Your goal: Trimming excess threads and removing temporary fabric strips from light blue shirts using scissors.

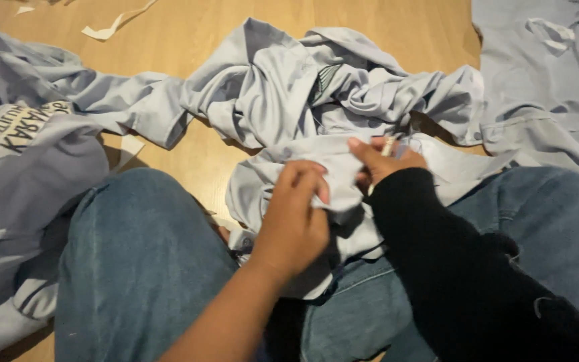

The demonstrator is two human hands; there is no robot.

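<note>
A crumpled pale blue garment (283, 87) lies on the wooden floor and runs over my lap. My left hand (296, 214) pinches a fold of its cloth between thumb and fingers. My right hand (384, 161), in a black sleeve, grips the same cloth a little further away and also holds a small pale object, too small to identify. My legs in blue jeans (142, 268) frame the cloth on both sides.
Another pale blue garment with printed lettering (28, 147) lies at the left. A flat pale blue garment (544, 80) is spread at the upper right. Strips of white paper or tape (112, 27) lie on the wooden floor (189, 27).
</note>
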